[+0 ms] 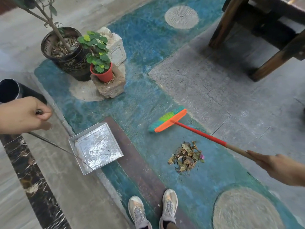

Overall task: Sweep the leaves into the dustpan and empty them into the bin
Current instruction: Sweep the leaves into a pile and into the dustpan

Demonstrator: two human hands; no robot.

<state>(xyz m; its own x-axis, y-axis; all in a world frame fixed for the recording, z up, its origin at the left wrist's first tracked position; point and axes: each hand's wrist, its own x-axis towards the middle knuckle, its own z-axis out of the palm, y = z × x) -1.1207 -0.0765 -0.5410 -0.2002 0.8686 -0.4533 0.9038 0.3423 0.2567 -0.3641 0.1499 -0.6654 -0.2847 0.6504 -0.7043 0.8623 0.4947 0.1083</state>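
A small pile of dry brown leaves (186,157) lies on the blue-green floor ahead of my feet. My right hand (277,167) grips the wooden end of a broom whose orange head (170,120) with coloured bristles sits beyond the pile, apart from it. My left hand (23,114) holds the thin metal handle of a square metal dustpan (97,147), which sits to the left of the leaves, empty. A dark cylindrical bin (11,90) shows behind my left hand at the left edge.
A large dark plant pot (72,63) and a red pot (105,75) on a stone block (110,87) stand at the back left. Dark wooden furniture legs (272,61) stand at the back right. A raised marble-edged step (33,179) runs along the left. My shoes (153,210) are at the bottom.
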